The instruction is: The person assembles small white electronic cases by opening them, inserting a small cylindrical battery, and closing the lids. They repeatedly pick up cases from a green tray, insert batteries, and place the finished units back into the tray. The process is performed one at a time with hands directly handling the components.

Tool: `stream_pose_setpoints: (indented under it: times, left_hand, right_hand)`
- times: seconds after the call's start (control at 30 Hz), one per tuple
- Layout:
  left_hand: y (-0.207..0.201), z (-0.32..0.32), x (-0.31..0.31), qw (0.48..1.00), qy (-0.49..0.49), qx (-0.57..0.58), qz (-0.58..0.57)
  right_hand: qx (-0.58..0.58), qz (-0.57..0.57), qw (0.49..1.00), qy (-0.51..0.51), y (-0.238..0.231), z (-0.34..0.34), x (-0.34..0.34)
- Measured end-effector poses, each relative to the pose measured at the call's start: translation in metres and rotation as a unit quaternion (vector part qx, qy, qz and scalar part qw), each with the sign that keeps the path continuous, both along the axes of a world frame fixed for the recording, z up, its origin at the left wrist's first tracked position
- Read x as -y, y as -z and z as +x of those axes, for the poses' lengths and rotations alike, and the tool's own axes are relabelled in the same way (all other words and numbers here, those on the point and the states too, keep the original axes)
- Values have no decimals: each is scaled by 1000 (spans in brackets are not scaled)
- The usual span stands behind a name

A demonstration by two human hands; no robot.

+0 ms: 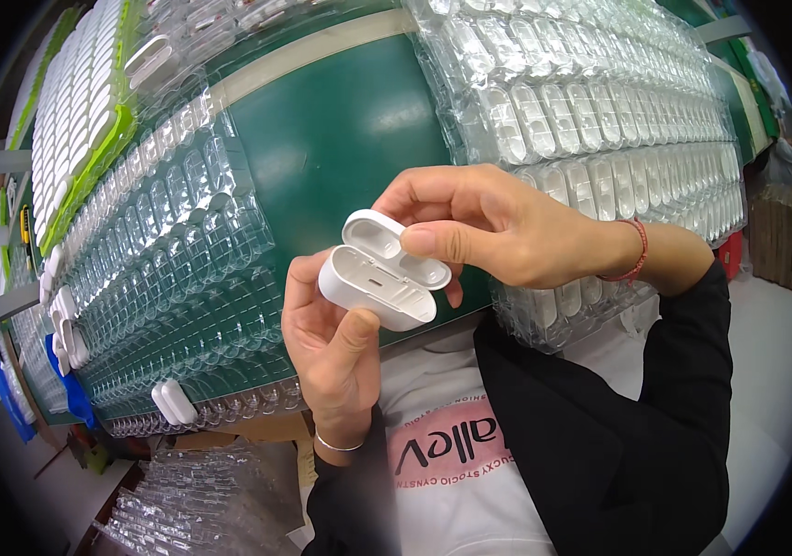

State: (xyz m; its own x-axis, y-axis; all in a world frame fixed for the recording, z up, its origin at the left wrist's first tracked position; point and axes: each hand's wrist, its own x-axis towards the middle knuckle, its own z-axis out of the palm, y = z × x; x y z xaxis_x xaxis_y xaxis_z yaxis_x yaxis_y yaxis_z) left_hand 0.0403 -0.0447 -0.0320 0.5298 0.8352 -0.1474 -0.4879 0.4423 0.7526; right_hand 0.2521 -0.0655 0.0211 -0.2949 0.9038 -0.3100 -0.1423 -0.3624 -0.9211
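A white earbud charging case [370, 289] is held up above the green table with its hinged lid [374, 235] raised. The inside of the case shows, hollow, with a small slot in the middle. My left hand [331, 338] grips the body of the case from below, thumb on its front wall. My right hand [498, 227] pinches the lid, its thumb pressed on the lid's inner side and the fingers behind it.
Clear plastic trays [183, 213] cover the left of the green table [340, 120]. Stacked trays of white case parts [590, 107] stand at the right. Green-edged trays of white pieces [81, 111] lie far left. Two white cases [174, 402] sit by the near edge.
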Motion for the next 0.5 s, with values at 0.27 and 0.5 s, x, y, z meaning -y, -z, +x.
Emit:
stream_pose_setpoints:
  times: [0.27, 0.5]
  left_hand:
    - [-6, 5, 9, 992, -79, -54, 85]
    - [-5, 13, 11, 980, -70, -96, 158]
  right_hand:
    - [277, 290, 910, 110, 7, -4, 7]
    - [335, 331, 881, 54, -8, -14, 16]
